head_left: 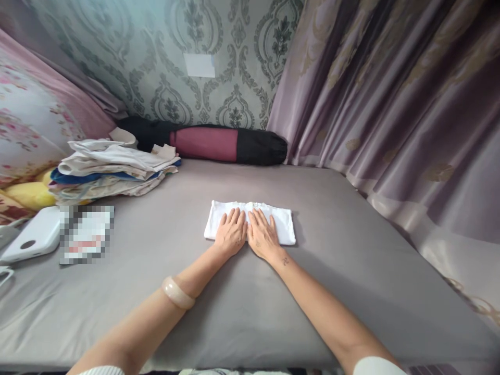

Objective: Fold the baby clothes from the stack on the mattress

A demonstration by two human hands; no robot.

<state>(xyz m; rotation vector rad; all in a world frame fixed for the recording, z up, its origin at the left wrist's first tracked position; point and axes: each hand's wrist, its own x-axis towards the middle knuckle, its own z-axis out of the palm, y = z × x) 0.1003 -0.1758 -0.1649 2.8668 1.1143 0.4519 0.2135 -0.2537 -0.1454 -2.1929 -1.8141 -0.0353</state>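
Note:
A white folded cloth (286, 226) lies flat as a wide rectangle on the grey bed sheet (332, 291). My left hand (231, 230) rests palm down on its middle, fingers stretched out and pointing away from me. Beside it, nearly touching, my right hand (262, 233) lies flat on the cloth in the same way. Both hands cover the cloth's centre, while its two ends and far edge show. A pale bangle (177, 293) circles my left forearm.
Folded clothes (113, 166) are stacked at the left. Nearer stand a white device (35, 234) and a blurred-out packet (86, 234). A long black and maroon bag (207, 144) lies along the wall. A purple curtain (375, 88) hangs down the right side.

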